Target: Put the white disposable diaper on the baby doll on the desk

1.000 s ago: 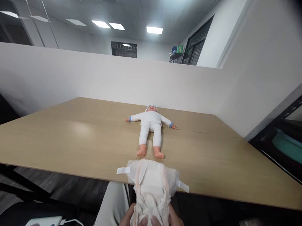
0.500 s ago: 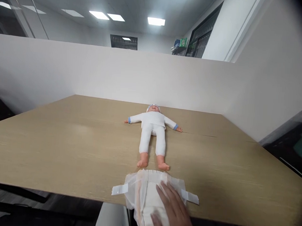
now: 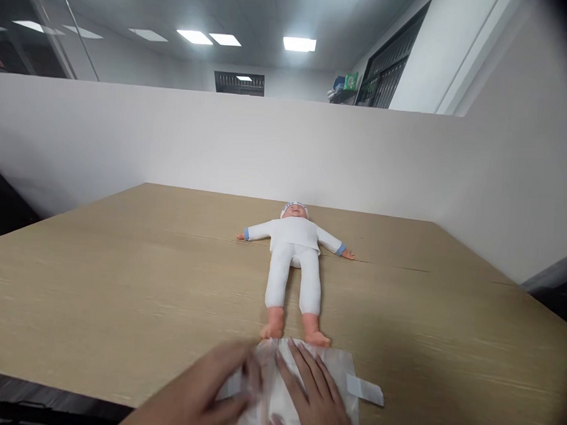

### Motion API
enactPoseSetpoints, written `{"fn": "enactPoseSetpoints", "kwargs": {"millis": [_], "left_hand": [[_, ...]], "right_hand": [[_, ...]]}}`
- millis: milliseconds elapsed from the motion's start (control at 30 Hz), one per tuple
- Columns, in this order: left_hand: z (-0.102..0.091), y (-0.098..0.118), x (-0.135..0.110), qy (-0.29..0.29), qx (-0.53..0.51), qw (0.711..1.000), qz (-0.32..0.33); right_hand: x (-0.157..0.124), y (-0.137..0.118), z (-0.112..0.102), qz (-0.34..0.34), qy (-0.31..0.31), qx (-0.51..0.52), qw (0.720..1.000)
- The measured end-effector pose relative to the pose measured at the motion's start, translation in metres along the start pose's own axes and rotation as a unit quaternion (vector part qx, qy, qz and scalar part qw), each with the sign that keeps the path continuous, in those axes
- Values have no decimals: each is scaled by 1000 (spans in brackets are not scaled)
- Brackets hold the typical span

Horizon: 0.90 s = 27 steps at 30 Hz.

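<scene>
An unfolded white diaper [image 3: 345, 365] lies at the front edge of the table, its right tape tab spread outward. My right hand [image 3: 316, 389] rests flat on the diaper's middle with the fingers stretched out. Over the diaper's left side is my left hand [image 3: 224, 385], blurred by motion, its fingers bent near the left tab, which is partly hidden. Whether those fingers grip the diaper I cannot make out. Just beyond the diaper a baby doll [image 3: 295, 250] lies on its back, feet toward me, arms spread, in a white top and trousers with blue cuffs and a patterned headband.
The wooden table [image 3: 121, 280] has a thin seam running across it behind the doll's legs. A white partition wall [image 3: 221, 141] borders its far side. Past the wall are ceiling lights, a barred window and a shelf with a green package [image 3: 350, 81].
My left hand has come into view over the diaper's left side. My right hand stays on the diaper, fingers now flatter. The view has shifted slightly, and the diaper appears closer to the doll's feet.
</scene>
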<state>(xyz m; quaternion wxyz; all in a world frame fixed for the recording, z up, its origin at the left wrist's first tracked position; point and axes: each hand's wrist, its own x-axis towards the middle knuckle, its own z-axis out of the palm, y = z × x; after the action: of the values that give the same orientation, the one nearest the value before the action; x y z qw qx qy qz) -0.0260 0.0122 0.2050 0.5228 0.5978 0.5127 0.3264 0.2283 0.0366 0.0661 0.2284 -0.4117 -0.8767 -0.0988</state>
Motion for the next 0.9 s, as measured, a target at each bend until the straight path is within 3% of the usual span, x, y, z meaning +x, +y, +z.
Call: {"fn": "enactPoseSetpoints", "kwargs": {"millis": [33,100,167,300,400,500,700,767,900], "left_hand": [[-9,2,21,-7,130,989,71],[-22,1,66,36,371,910,181],[-26,-1,106,53,504,831,231],[-16,1,155,-42,603,725,330],[-8,9,169,-125,609,682,386],[-3,14,178,-151,591,671,421],[9,16,195,-149,544,677,473],[9,25,197,-164,520,697,467],[-3,61,196,-168,417,783,430]], "right_hand": [[1,1,-1,-11,3,-3,1000],[2,4,-3,-39,3,-7,999],[3,7,-5,-50,-4,-7,999],[3,9,-4,-43,-1,-5,999],[4,9,-1,-46,8,-8,999],[4,9,1,-49,15,1,999],[5,12,3,-59,27,-21,998],[7,16,1,-67,18,-16,997],[19,24,-6,-66,-26,37,997]]}}
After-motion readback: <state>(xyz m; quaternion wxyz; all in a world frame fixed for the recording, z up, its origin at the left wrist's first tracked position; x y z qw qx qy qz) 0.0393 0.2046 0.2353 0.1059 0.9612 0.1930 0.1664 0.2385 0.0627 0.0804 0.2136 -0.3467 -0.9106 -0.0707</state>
